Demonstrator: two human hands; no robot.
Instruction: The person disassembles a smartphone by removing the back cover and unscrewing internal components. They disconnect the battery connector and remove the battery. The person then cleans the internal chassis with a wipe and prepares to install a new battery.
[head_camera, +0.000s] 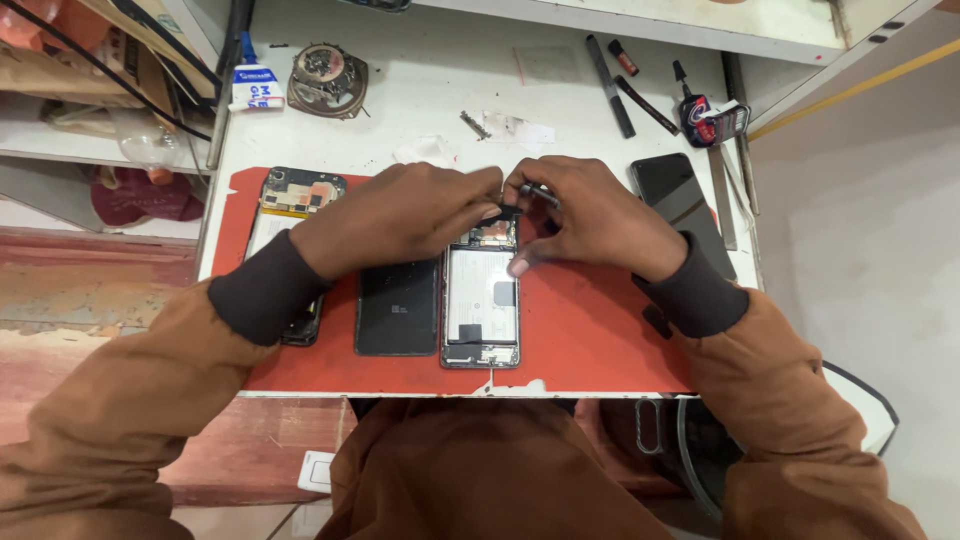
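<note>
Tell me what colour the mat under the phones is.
Red; the mat shows best in the head view.

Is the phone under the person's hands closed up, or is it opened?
Opened. The phone lies on the red mat with its back off, showing the pale inner frame and circuit board. Both the left hand and right hand work at its top end.

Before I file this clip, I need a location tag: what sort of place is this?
Most likely a phone repair bench. Both hands, left hand and right hand, work on an opened phone on a red mat, beside a second opened phone, a black back cover and a screwdriver.
</note>
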